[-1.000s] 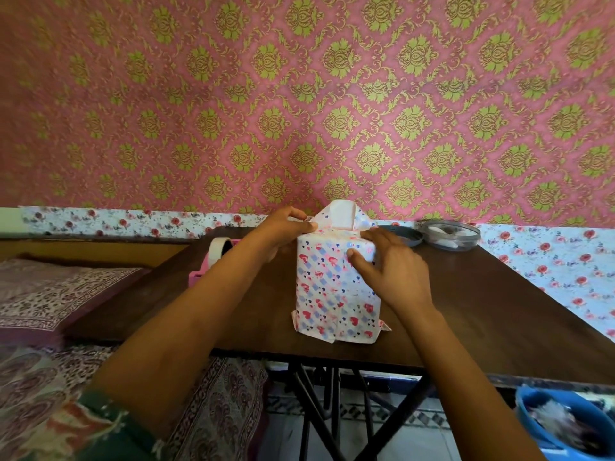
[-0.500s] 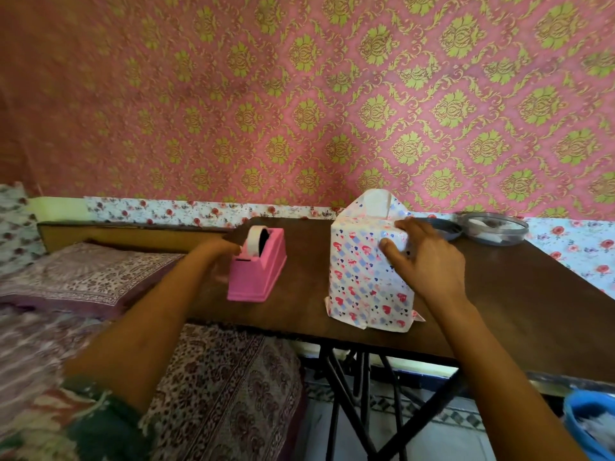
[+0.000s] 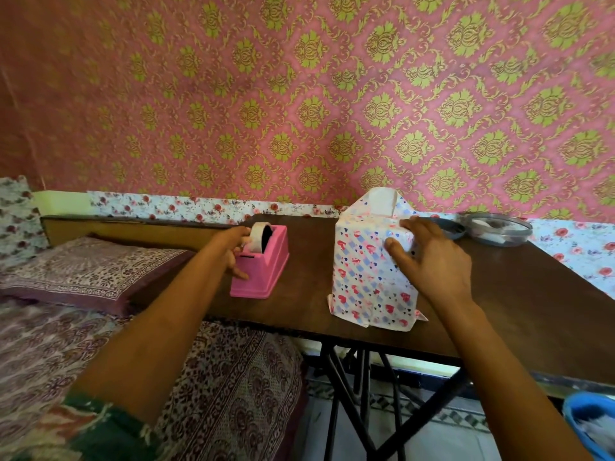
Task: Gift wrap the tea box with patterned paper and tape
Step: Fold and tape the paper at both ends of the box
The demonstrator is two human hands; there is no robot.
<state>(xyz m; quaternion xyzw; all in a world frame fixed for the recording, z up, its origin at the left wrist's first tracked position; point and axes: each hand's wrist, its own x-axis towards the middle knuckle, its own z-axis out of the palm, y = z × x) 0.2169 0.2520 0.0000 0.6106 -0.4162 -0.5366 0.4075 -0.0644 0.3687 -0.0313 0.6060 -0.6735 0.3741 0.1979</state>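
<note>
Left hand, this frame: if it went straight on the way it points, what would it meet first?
The tape roll in the pink dispenser: the left hand points at it, fingertips seemingly at its edge, though contact is unclear.
</note>
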